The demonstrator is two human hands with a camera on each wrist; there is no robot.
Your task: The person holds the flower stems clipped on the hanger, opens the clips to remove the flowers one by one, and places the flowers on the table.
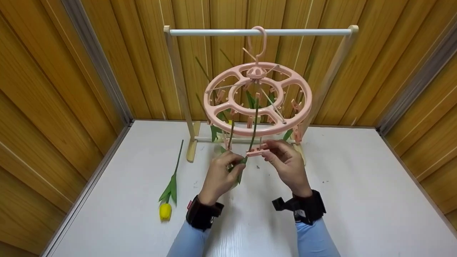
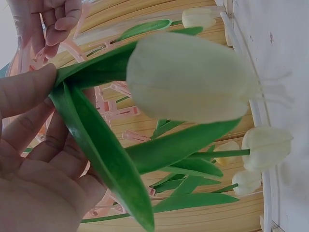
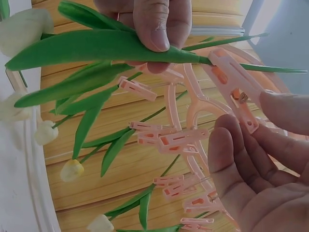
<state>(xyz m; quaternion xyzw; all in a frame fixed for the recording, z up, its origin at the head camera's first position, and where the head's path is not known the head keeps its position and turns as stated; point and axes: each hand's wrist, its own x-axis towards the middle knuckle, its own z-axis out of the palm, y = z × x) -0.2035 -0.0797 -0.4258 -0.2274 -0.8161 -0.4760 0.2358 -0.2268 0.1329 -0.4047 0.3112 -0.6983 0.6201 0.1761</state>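
My left hand [image 1: 221, 175] pinches an artificial white tulip [image 2: 188, 77] where its green leaves meet the stem, with the bloom hanging down. Thumb and fingers of my right hand [image 1: 290, 169] pinch the tail end of a pink clothespin [image 3: 236, 89]. That clothespin's jaws lie at the tulip's stem, just past the left fingertips; whether they grip it firmly I cannot tell. The clothespin hangs from a round pink drying hanger [image 1: 305, 89], whose ring is just above both hands. Most of the bloom is hidden behind the left hand in the head view.
A white bar [image 1: 303, 32] on a wooden stand [image 1: 330, 75] carries the hanger by its hook. More tulips, such as a white one [image 3: 47, 133], hang upside down from other clothespins [image 3: 137, 89]. One yellow tulip [image 1: 165, 212] lies on the white table [image 1: 117, 200] at left.
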